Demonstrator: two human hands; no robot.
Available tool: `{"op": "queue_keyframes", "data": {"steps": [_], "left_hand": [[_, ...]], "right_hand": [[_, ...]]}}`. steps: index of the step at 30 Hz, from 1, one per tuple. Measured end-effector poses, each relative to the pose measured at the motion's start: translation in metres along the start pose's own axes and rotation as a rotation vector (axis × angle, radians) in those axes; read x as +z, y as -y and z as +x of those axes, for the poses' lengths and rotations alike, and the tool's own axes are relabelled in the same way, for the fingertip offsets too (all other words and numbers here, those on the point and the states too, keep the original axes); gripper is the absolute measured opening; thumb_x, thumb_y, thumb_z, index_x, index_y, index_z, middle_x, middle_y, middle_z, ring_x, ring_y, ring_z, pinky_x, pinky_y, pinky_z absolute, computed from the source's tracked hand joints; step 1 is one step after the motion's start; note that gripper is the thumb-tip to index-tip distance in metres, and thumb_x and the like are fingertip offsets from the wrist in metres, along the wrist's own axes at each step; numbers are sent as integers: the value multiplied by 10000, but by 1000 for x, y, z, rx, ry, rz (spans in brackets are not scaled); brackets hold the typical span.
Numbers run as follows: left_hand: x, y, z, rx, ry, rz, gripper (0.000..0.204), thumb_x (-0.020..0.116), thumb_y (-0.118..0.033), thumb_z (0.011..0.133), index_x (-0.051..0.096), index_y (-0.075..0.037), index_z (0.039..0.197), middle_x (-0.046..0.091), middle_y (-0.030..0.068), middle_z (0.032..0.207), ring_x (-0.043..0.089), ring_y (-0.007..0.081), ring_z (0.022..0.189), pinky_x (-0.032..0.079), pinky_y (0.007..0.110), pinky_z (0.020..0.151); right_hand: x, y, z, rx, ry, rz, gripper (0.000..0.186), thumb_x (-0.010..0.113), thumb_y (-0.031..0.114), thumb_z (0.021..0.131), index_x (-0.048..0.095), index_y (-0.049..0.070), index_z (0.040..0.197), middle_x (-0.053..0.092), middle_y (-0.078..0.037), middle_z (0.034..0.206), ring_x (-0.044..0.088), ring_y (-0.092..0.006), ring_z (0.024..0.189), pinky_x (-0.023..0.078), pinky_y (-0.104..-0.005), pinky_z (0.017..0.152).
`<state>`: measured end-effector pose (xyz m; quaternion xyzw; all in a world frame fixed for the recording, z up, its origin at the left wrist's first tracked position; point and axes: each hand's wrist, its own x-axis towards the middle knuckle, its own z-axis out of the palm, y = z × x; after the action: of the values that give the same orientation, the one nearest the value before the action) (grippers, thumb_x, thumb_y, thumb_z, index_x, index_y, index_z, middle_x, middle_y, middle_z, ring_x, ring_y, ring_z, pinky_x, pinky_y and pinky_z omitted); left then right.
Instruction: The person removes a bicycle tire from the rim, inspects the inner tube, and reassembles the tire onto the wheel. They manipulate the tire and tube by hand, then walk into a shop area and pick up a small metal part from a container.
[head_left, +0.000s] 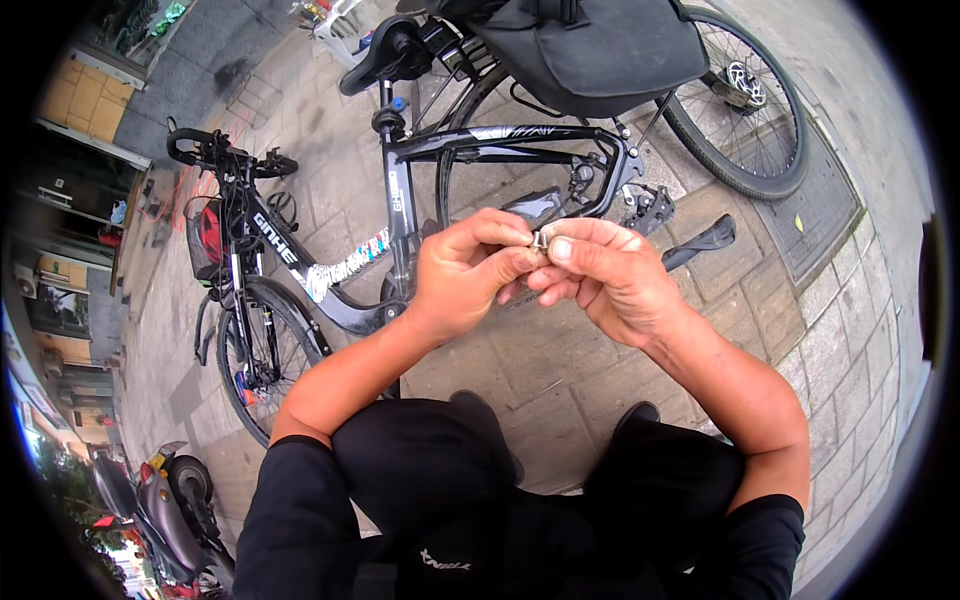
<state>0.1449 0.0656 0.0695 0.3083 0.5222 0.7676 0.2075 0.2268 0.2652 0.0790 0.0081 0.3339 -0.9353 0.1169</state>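
My left hand [465, 270] and my right hand [610, 275] meet in front of the bicycle frame [430, 145], both pinching a small silvery metal piece [541, 240], perhaps a bolt or fitting, between thumbs and fingers; its exact shape is partly hidden. The black bicycle lies across the paving. Just beyond my right hand are a derailleur [646, 205] and a long black curved part [705, 240] on the ground. A wheel with a disc rotor [743, 88] is at the top right, beside a black padded bag [590, 55].
The handlebar [183, 148] and front wheel [232, 350] are to my left. A parked scooter [163, 510] stands at the lower left, and a white crate with tools [340, 35] at the back. A metal cover [820, 230] is set in the paving at right.
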Motion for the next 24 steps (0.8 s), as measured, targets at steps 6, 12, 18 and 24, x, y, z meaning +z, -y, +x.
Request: {"op": "queue_keyframes", "data": {"steps": [6, 12, 18, 24], "left_hand": [[0, -2, -1, 69, 34, 130, 106, 672, 50, 961, 670, -3, 1052, 622, 129, 1150, 628, 112, 749, 469, 215, 507], [-2, -5, -2, 90, 52, 229, 148, 734, 20, 928, 671, 16, 1061, 647, 136, 1144, 653, 141, 814, 535, 245, 630], [-6, -1, 2, 232, 115, 363, 119, 696, 9, 963, 665, 7, 1078, 623, 147, 1155, 593, 88, 711, 477, 218, 550], [-6, 0, 2, 226, 114, 395, 114, 689, 8, 967, 661, 6, 1078, 618, 146, 1156, 594, 88, 715, 477, 216, 556]], "right_hand": [[0, -3, -2, -15, 2, 31, 246, 666, 127, 999, 672, -35, 1183, 745, -152, 1085, 750, -210, 931, 610, -295, 759], [-1, -3, -3, -12, 5, 67, 259, 666, 134, 1000, 661, -47, 1185, 742, -163, 1078, 747, -212, 930, 611, -297, 764], [-2, -7, -3, -14, 7, 69, 262, 658, 132, 1005, 652, -51, 1192, 738, -163, 1086, 744, -213, 927, 612, -304, 769], [-2, -11, -2, -52, -32, 66, 232, 651, 120, 1002, 661, -35, 1175, 747, -164, 1047, 751, -227, 912, 619, -328, 775]]}}
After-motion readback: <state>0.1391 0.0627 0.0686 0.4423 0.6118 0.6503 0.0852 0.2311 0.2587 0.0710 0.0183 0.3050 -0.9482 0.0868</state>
